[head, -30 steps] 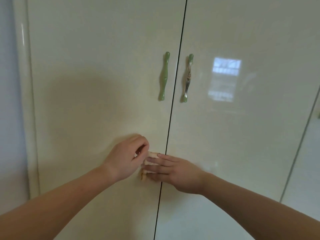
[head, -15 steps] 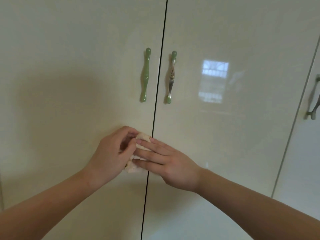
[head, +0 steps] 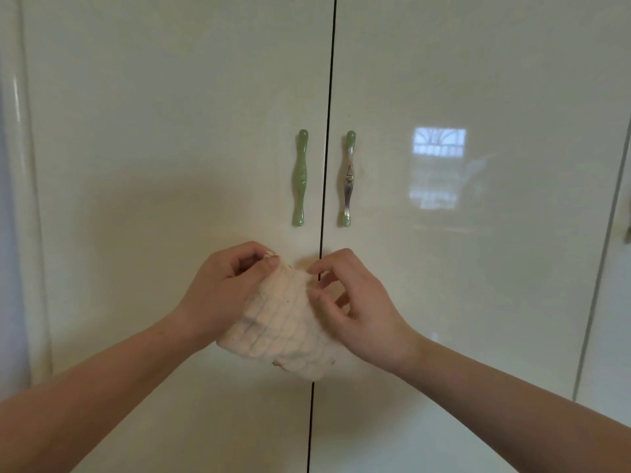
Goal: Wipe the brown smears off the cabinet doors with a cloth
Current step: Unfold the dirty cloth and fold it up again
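A cream waffle-textured cloth (head: 286, 332) hangs spread between both hands, in front of the seam where the two glossy cream cabinet doors meet. My left hand (head: 222, 291) pinches its upper left corner between thumb and fingers. My right hand (head: 355, 302) pinches its upper right edge with curled fingers. The left door (head: 164, 148) and right door (head: 478, 285) fill the view. I can make out no brown smear on the visible door surfaces; the cloth and hands hide the area below the handles.
Two green vertical handles, the left handle (head: 300, 177) and the right handle (head: 348, 179), flank the dark door gap. A third door (head: 614, 319) with a metal handle at its edge lies to the right. A pale side panel (head: 20, 199) borders the left.
The cloth was bunched small against the door under both hands; now it is pulled away from the door and opened out between them. The view has shifted slightly.
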